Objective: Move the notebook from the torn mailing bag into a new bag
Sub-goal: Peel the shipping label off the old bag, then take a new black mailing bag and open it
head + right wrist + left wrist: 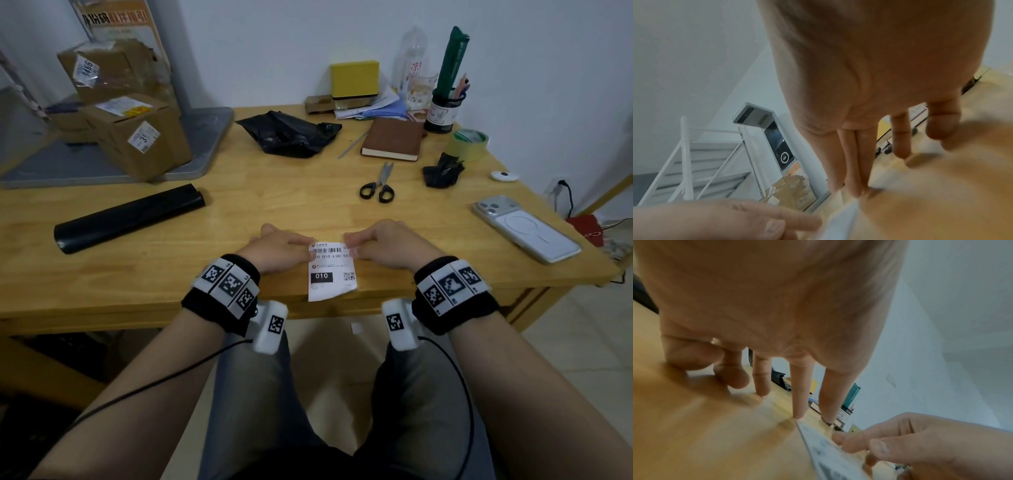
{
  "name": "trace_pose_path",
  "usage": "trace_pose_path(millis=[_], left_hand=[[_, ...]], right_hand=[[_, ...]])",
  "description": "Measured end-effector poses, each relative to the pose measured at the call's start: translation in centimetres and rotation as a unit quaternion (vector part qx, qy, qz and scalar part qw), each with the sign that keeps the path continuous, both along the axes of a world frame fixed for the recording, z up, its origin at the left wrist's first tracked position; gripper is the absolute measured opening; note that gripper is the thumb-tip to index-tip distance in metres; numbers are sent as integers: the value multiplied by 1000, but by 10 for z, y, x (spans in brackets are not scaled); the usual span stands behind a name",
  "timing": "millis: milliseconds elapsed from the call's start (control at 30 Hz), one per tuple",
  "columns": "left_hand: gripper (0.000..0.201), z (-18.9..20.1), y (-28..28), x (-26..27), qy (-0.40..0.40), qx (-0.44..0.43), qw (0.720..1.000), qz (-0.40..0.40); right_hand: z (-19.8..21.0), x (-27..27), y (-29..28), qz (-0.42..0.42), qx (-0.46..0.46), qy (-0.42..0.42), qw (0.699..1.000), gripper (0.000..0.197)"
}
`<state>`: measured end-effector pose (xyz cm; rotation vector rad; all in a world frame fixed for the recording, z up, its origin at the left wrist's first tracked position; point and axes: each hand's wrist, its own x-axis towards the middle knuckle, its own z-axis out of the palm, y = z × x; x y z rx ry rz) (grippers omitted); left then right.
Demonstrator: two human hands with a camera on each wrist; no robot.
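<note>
A white shipping label lies at the table's near edge, its lower end hanging over it. My left hand holds its upper left corner between thumb and forefinger. My right hand pinches the upper right corner. The brown notebook lies bare on the table at the back right. The crumpled torn black mailing bag sits to its left. A roll of new black bags lies at the left.
Scissors, a black plastic scrap, a tape roll and a phone lie on the right half. A pen holder and a yellow box stand at the back. Cardboard boxes are stacked far left.
</note>
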<state>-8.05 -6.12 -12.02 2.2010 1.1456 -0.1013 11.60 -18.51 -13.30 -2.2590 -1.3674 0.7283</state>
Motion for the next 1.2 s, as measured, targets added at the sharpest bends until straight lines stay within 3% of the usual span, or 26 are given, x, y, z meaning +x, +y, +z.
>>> trace_pose_path(millis=[200, 400, 467, 600, 733, 833, 1033, 1100, 1200], left_hand=[[34, 35, 37, 29, -102, -32, 993, 39], [20, 51, 103, 81, -197, -36, 975, 99], [26, 49, 130, 101, -196, -25, 975, 102], [66, 39, 180, 139, -170, 1, 980, 104], [57, 17, 229, 163, -101, 20, 991, 91], [38, 5, 250, 169, -66, 55, 994, 65], [26, 24, 234, 163, -175, 52, 979, 92], [25, 37, 220, 158, -228, 32, 968, 95], [20, 63, 194, 150, -277, 3, 957, 81]], right_hand=[[54, 23, 33, -20, 12, 23, 999, 31], [74, 58, 83, -36, 48, 65, 996, 29], [75, 70, 105, -35, 54, 75, 995, 28], [71, 98, 146, -34, 68, 95, 993, 25], [67, 122, 176, -48, 92, 102, 989, 21], [62, 131, 194, -55, 94, 116, 987, 20], [65, 119, 207, -47, 115, 169, 978, 19], [68, 109, 206, -50, 135, 209, 967, 33], [71, 98, 201, -58, 157, 239, 956, 70]])
